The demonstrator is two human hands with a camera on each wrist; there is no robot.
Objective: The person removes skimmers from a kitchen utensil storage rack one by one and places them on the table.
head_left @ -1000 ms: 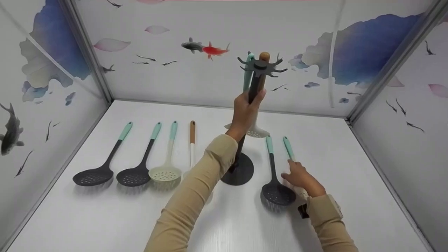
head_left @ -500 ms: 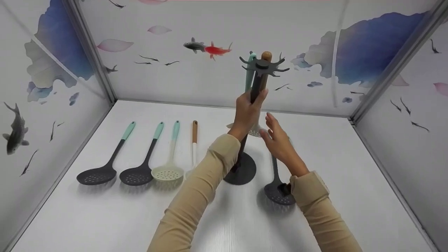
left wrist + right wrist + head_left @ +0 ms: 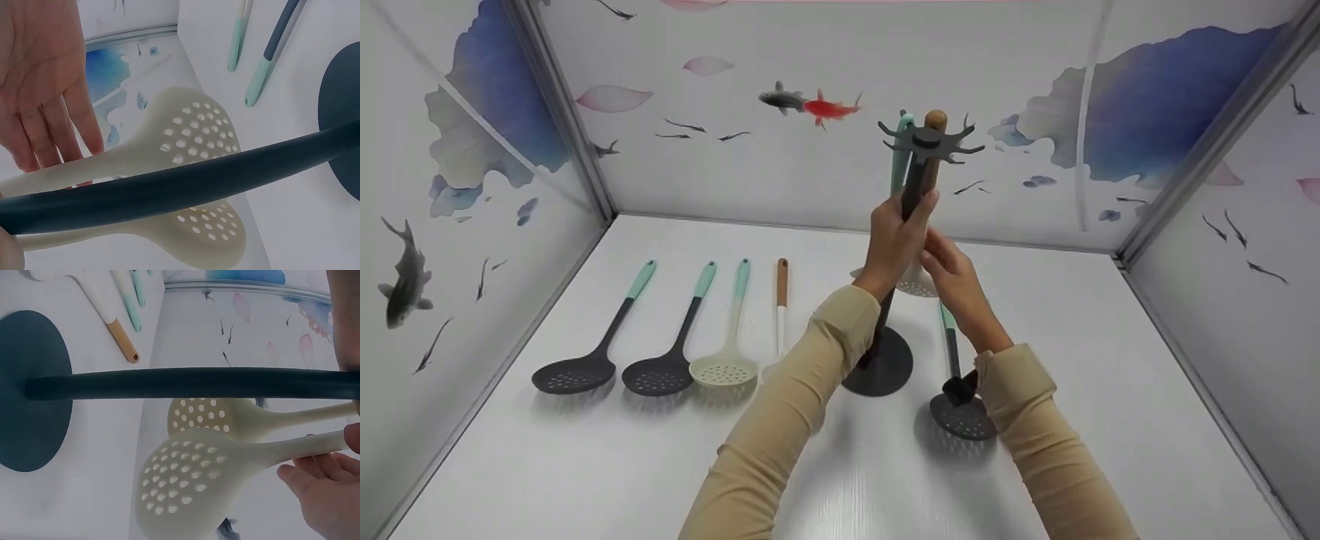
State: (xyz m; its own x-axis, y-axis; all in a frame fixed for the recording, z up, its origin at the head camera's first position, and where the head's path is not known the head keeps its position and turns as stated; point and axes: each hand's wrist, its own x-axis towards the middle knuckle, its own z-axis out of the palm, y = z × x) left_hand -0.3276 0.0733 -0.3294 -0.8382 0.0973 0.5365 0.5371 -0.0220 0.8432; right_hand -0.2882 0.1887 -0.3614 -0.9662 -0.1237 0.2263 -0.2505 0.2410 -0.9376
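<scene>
My left hand (image 3: 894,240) grips the dark pole (image 3: 913,187) of a utensil stand with a hooked top (image 3: 930,142) and round base (image 3: 879,364). Two cream skimmers hang from it, one with a teal handle (image 3: 900,169), one with a brown handle (image 3: 936,121). Just below the left hand, my right hand (image 3: 956,285) holds the shaft of the nearer hanging skimmer (image 3: 188,481). In the right wrist view a fingertip (image 3: 352,437) lies over that shaft, other fingers behind it. The other hanging skimmer (image 3: 202,417) is partly hidden by the pole.
Left of the stand lie two black skimmers (image 3: 575,373) (image 3: 658,376), a cream skimmer (image 3: 724,370) and a brown-handled white utensil (image 3: 782,285). To the right lies another black skimmer (image 3: 962,417); the left wrist view shows a cream utensil's teal handle (image 3: 235,50) beside it. Printed panels surround the table.
My right hand has left the cream skimmer lying on the right, moved up and left, and taken hold of a hanging skimmer's shaft. The left hand keeps its grip on the pole.
</scene>
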